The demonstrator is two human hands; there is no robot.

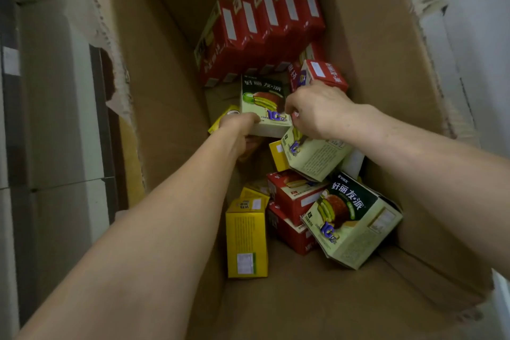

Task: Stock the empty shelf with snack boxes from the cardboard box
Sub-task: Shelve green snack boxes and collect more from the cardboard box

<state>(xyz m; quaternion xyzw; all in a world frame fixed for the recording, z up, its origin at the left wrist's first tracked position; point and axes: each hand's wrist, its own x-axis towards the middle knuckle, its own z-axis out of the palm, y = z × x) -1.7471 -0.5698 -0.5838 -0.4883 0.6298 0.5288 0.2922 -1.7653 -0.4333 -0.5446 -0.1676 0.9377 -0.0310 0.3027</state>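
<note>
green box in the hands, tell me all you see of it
The green box is a pale green cardboard carton, its front printed with white Chinese characters on a dark band, a chocolate pie with green filling and a purple 10. Seemingly closed, front up, it tilts inside the cardboard box, near the red boxes. The left hand grips its lower left corner; the right hand pinches its right edge.
</note>
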